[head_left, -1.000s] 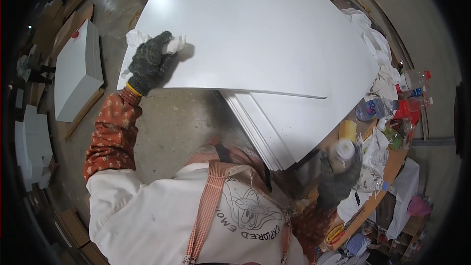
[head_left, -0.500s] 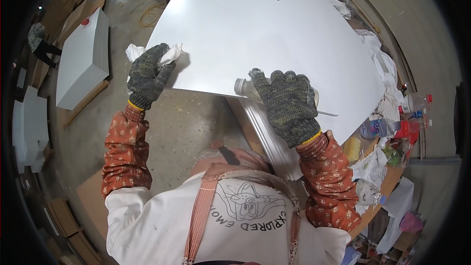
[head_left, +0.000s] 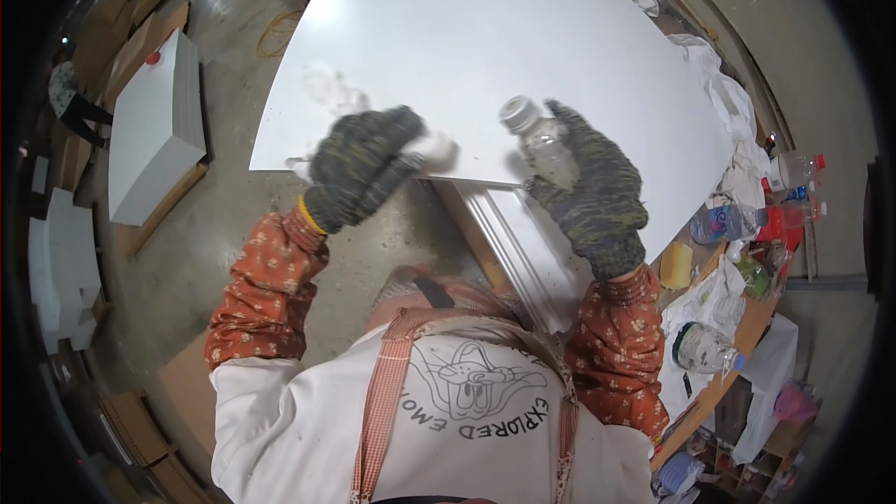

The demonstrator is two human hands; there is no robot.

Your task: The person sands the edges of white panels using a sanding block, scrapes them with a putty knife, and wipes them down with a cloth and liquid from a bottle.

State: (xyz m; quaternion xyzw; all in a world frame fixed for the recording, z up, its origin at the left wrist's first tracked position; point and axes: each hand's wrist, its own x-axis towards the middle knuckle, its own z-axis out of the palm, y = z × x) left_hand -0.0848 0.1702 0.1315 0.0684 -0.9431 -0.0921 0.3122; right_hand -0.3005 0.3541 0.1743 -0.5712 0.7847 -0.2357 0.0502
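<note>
My left hand (head_left: 362,166), in a dark mottled knit glove, is closed round a crumpled white cloth (head_left: 437,151) above the near edge of a large white panel (head_left: 448,37). Parts of the cloth stick out on both sides of the glove, blurred by motion. My right hand (head_left: 602,196), gloved alike, grips a small clear plastic bottle (head_left: 549,151) with a white cap. The bottle is tilted, its cap pointing up and to the left, over the panel's near edge. The palm side of the right hand is partly hidden.
White moulded strips (head_left: 523,243) lie below the panel's near edge. On the right, a bench holds several plastic bottles (head_left: 723,222), a yellow sponge (head_left: 676,265) and white cloths (head_left: 723,121). Stacked white panels (head_left: 154,131) stand at left, with a person (head_left: 70,103) beyond.
My left hand has moved right with the cloth, inward along the panel's near edge. My right hand has turned and shifted right, lifting the bottle from lying sideways to a more upright tilt.
</note>
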